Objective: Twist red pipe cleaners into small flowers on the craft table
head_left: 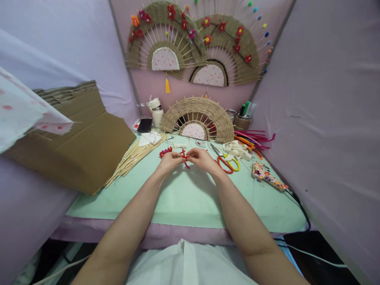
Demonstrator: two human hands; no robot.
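My left hand (171, 161) and my right hand (202, 159) meet over the middle of the green-covered table (190, 202), their fingertips pinched on a bent red pipe cleaner (183, 152). A darker pink-red end hangs down below the fingers. Just left of my left hand lies a small bunch of red and purple pipe-cleaner flowers (165, 151). Scissors with red and yellow handles (226, 162) lie open to the right of my right hand. Behind both hands stands a half-round fan (197, 107) wrapped in twine, with a dotted cloth centre.
Thin wooden sticks (133, 158) and a large cardboard sheet (86, 146) are on the left. To the right lie a flower-patterned glue gun (268, 176) with a black cord, white cloth strips (237, 150) and coloured pipe cleaners (255, 137). A bottle (156, 113) and phone (145, 125) stand behind.
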